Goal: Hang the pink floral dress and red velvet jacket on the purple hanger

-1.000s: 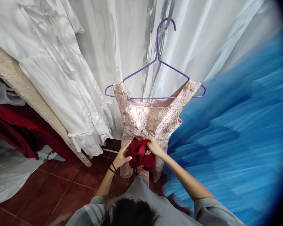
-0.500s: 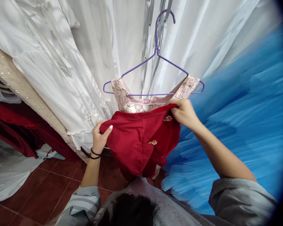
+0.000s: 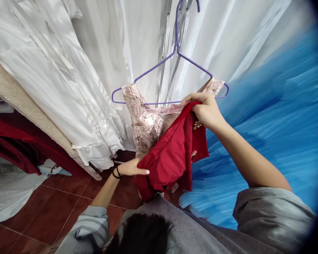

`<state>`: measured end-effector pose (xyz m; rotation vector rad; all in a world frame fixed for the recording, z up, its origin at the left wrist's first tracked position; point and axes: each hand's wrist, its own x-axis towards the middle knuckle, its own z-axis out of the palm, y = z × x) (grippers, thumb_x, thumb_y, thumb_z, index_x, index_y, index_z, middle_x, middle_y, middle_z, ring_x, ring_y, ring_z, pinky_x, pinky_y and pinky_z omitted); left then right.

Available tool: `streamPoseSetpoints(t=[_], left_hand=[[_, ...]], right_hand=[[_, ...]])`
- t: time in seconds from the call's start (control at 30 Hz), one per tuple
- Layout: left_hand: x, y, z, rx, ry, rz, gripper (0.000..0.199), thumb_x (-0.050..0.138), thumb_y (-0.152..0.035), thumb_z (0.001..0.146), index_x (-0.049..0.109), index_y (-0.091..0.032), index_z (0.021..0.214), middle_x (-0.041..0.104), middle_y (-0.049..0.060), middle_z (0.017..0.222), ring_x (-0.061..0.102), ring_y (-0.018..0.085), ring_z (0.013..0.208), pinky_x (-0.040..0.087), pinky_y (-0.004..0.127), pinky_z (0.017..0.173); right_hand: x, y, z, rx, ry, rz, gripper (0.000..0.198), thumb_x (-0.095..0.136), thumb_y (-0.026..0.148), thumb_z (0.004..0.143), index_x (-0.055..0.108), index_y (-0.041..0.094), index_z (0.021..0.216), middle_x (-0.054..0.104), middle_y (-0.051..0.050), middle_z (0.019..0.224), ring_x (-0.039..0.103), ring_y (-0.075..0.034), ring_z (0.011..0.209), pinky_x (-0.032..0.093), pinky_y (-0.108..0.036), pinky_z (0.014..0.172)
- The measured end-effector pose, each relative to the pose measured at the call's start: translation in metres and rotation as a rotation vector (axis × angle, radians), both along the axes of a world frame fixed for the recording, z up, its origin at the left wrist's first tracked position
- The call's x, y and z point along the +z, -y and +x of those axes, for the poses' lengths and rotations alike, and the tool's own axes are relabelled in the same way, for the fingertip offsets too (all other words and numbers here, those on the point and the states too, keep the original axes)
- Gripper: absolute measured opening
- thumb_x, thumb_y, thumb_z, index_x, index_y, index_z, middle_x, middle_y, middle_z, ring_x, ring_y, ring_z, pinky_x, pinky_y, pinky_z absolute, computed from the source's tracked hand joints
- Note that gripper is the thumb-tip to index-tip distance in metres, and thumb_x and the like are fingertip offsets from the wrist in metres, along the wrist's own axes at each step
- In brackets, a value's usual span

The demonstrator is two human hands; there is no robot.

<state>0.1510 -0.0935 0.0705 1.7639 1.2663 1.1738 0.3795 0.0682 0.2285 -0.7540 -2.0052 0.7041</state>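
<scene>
A red cloth garment (image 3: pixel 169 151) with beaded gold ornaments is stretched on a slant between my hands. My right hand (image 3: pixel 205 109) grips its upper right corner, just in front of the hanging dress's right strap. Lower down, my left hand (image 3: pixel 134 167) pinches the left edge, thumb over the cloth and the other fingers hidden behind it. Behind the red garment hangs a pink and cream floral dress (image 3: pixel 147 123), its straps over a purple hanger (image 3: pixel 153 67). The dress's lower part is mostly covered by the red cloth.
White garments (image 3: pixel 55 81) and a sequined cream one (image 3: pixel 37 102) hang at the left, with dark red clothes (image 3: pixel 23 144) beyond. Blue tulle (image 3: pixel 270 134) fills the right side. Brown floor tiles (image 3: pixel 55 208) lie below, and white curtains (image 3: pixel 145 42) hang behind.
My left hand has moved down and right, tilting the red garment and uncovering more of the dress's bodice. My right hand has risen slightly. The hanger appears higher in view.
</scene>
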Motion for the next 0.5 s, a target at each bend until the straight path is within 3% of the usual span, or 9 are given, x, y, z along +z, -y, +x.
streamPoseSetpoints(t=[0.1, 0.23, 0.3, 0.37, 0.43, 0.5], left_hand=[[0.022, 0.005, -0.02, 0.151, 0.016, 0.011, 0.07, 0.076, -0.063, 0.063, 0.067, -0.014, 0.112, 0.071, 0.013, 0.098, 0.064, 0.03, 0.105, 0.053, 0.041, 0.092], [0.055, 0.011, -0.05, 0.382, 0.064, 0.021, 0.06, 0.077, -0.056, 0.063, 0.069, -0.013, 0.105, 0.073, 0.01, 0.094, 0.066, 0.028, 0.096, 0.056, 0.038, 0.085], [0.072, 0.012, -0.056, 0.467, 0.087, 0.067, 0.048, 0.077, -0.049, 0.065, 0.069, -0.013, 0.096, 0.073, 0.009, 0.091, 0.067, 0.025, 0.089, 0.056, 0.036, 0.082], [0.089, 0.012, -0.056, 0.503, 0.069, 0.132, 0.034, 0.075, -0.041, 0.066, 0.069, -0.014, 0.088, 0.071, 0.006, 0.085, 0.066, 0.022, 0.081, 0.056, 0.034, 0.077], [0.105, 0.016, -0.055, 0.518, 0.014, 0.187, 0.025, 0.073, -0.035, 0.066, 0.069, -0.016, 0.082, 0.069, 0.004, 0.079, 0.064, 0.02, 0.075, 0.055, 0.032, 0.073], [0.12, 0.025, -0.058, 0.566, -0.066, 0.238, 0.019, 0.071, -0.031, 0.068, 0.069, -0.017, 0.081, 0.067, 0.002, 0.076, 0.062, 0.019, 0.072, 0.054, 0.031, 0.069]], right_hand=[[0.003, -0.016, 0.015, 0.0, 0.156, 0.14, 0.041, 0.047, 0.01, 0.059, 0.073, 0.016, 0.09, 0.069, -0.004, 0.075, 0.065, -0.021, 0.077, 0.053, -0.033, 0.075], [-0.012, -0.017, 0.007, 0.297, 0.351, 0.138, 0.048, 0.06, 0.024, 0.067, 0.069, 0.016, 0.113, 0.072, -0.006, 0.104, 0.065, -0.027, 0.1, 0.052, -0.039, 0.092], [-0.036, -0.002, -0.022, 0.46, 0.387, 0.16, 0.07, 0.074, 0.037, 0.064, 0.059, 0.017, 0.129, 0.067, -0.01, 0.122, 0.061, -0.03, 0.113, 0.049, -0.043, 0.099], [-0.065, 0.017, -0.063, 0.619, 0.451, 0.169, 0.088, 0.084, 0.046, 0.055, 0.056, 0.016, 0.132, 0.061, -0.015, 0.13, 0.058, -0.032, 0.118, 0.047, -0.044, 0.102], [-0.088, 0.033, -0.105, 0.71, 0.496, 0.136, 0.077, 0.085, 0.047, 0.055, 0.062, 0.014, 0.121, 0.064, -0.016, 0.124, 0.061, -0.031, 0.111, 0.049, -0.042, 0.099], [-0.095, 0.041, -0.141, 0.707, 0.47, 0.091, 0.05, 0.081, 0.039, 0.063, 0.068, 0.012, 0.103, 0.069, -0.013, 0.107, 0.064, -0.027, 0.097, 0.05, -0.037, 0.09]])
